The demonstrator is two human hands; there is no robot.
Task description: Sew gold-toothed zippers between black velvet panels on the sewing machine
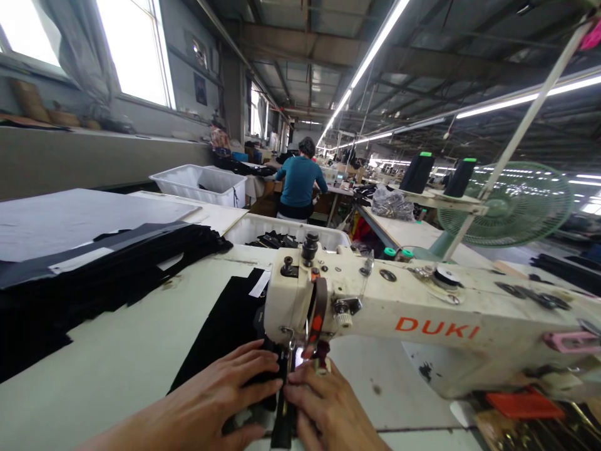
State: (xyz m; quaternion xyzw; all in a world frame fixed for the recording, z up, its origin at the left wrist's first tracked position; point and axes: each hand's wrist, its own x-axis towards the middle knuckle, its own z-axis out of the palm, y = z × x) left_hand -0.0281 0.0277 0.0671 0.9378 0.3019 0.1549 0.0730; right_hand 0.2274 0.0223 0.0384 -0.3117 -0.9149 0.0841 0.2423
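A cream sewing machine (422, 313) marked DUKI stands across the table, its needle end toward me. A strip of black fabric (225, 326) runs from under the needle away to the back left. My left hand (220, 394) lies flat on the fabric just left of the presser foot, fingers spread. Right of the needle, my right hand (328, 407) presses on the fabric with its fingertips at the foot. Neither hand grips anything; the needle itself is hidden behind the machine head.
A stack of black cut pieces (94, 269) lies at the left of the table. White bins (201, 181) hold more pieces behind. A green fan (516, 207) and thread cones (417, 172) stand at the right. A person in a blue top (300, 181) sits ahead.
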